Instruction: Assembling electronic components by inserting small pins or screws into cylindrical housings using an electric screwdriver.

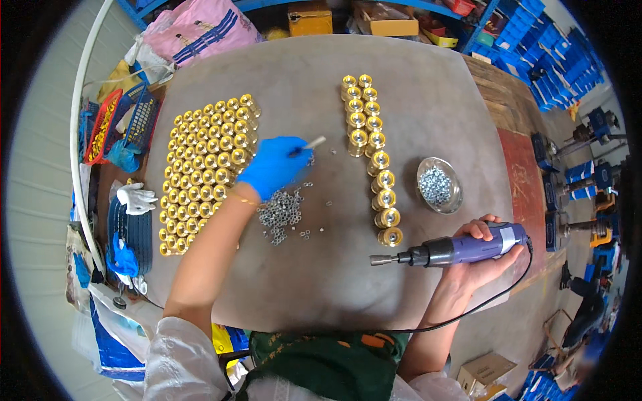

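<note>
So the bench (301, 70) takes up most of the view, with a big block of brass fittings (210, 161) packed tight on the left, probably to keep them sorted and upright. Mid-right there's a narrower line of fittings (379, 160), doubled at the far end and single toward the person, which I'd guess leaves each one easy to get at. The purple power driver (461, 251) sits level in the right hand (487, 269), fingers wrapped round the body, bit pointing left just shy of the nearest fitting. The gloved left hand (274, 164) is mostly closed, arm stretched forward, right beside the block. The metal bowl (457, 192) of small bits is parked near the driver, handy I suppose. Loose nuts (279, 210) are heaped below the glove, and the fingertips pinch a short pale stick (315, 142), can't tell what exactly.
</note>
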Tool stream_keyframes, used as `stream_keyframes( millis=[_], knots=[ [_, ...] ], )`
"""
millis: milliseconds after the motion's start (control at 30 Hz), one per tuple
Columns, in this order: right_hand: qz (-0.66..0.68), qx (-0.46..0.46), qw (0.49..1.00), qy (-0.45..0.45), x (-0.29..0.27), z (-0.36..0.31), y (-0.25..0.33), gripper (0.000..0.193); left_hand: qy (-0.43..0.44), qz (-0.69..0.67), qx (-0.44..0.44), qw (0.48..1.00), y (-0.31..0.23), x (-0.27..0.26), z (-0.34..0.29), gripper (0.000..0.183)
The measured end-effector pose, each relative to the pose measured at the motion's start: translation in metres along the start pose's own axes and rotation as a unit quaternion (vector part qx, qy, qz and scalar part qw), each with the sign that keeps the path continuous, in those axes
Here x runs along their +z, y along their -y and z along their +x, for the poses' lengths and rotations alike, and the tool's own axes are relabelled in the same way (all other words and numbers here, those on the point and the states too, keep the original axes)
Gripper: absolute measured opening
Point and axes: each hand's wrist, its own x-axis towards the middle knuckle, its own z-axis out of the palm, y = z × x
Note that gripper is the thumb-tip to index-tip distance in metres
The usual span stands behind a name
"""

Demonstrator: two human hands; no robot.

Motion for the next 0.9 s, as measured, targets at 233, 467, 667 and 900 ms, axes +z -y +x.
stream_keyframes(
  millis=[233,467,667,900],
  knots=[
    [0.001,-0.003,1.0,-0.003,-0.002,0.0,-0.004,0.051,-0.126,-0.034,-0.115,0.985,0.054,-0.069,-0.043,0.021],
    [-0.012,0.009,1.0,0.004,-0.001,-0.003,-0.009,0.051,-0.124,-0.039,-0.122,0.984,0.06,-0.064,-0.042,0.02],
    [-0.01,0.003,1.0,-0.01,-0.002,-0.003,-0.006,0.051,-0.094,0.098,-0.027,0.99,0.064,-0.054,-0.043,0.032],
    [-0.02,0.012,1.0,-0.008,-0.001,-0.004,-0.008,0.051,-0.041,0.142,0.032,0.988,0.057,-0.055,-0.05,0.043]
  ],
)
